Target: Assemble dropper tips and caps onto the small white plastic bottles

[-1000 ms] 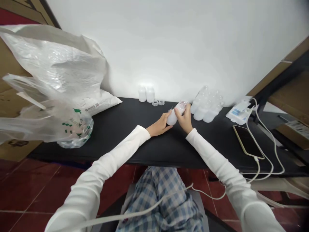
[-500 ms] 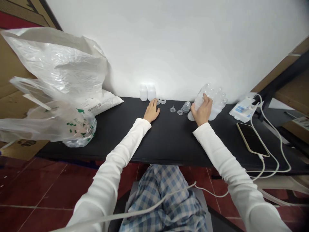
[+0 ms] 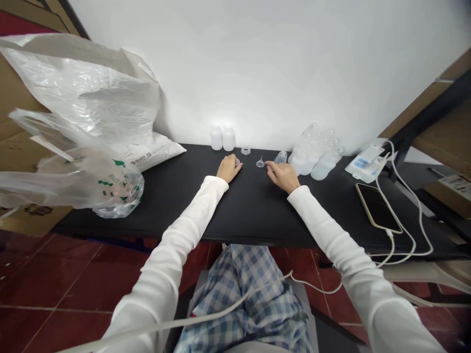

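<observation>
My left hand (image 3: 228, 169) is closed round a small translucent bottle collar (image 3: 237, 161), part of which shows past the fingertips. Another clear collar (image 3: 245, 151) lies just behind it. Two white baby bottles (image 3: 222, 138) stand by the wall. My right hand (image 3: 283, 175) is low over the table, fingers pinched at a clear silicone nipple that they mostly cover. Just left of the right index fingertip, a second nipple (image 3: 260, 163) rests on its flange. A clear dome cap (image 3: 281, 157) is behind that hand. Several clear caps and bottles (image 3: 316, 152) are bunched to its right.
The black table (image 3: 176, 196) backs onto a white wall. At left are a large white plastic bag (image 3: 110, 93) and a clear bag (image 3: 117, 191) with green print. A phone (image 3: 379, 208), its cable and a white-blue power strip (image 3: 366, 164) lie right.
My right hand has left the bunched caps and bottles and moved left and down to the nipples. My left hand has drawn one collar toward me, away from the other. The view has shifted slightly.
</observation>
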A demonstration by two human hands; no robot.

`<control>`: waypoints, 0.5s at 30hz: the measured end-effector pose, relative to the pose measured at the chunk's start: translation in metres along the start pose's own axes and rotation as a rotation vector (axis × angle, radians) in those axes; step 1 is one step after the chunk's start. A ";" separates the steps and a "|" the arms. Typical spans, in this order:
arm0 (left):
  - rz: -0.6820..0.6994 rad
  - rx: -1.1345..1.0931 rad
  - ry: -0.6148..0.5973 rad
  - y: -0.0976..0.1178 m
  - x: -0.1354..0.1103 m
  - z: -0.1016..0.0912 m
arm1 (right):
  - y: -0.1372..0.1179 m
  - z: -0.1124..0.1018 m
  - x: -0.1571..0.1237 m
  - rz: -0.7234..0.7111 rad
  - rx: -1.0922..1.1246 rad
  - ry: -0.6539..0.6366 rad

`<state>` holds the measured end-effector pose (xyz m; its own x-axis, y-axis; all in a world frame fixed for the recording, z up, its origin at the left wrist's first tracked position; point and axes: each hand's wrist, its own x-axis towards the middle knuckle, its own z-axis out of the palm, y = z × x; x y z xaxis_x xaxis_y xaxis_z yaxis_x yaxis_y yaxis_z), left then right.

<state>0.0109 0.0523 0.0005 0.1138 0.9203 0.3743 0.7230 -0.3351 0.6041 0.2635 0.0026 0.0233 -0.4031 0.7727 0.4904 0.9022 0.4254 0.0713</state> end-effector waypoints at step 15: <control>-0.378 -1.223 -0.244 0.049 -0.031 0.009 | 0.004 0.017 0.000 0.144 0.437 0.140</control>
<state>0.0489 0.0091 0.0128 0.2549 0.9668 -0.0174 -0.3334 0.1048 0.9369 0.2642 0.0124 0.0086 -0.2273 0.7802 0.5827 0.7864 0.5000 -0.3627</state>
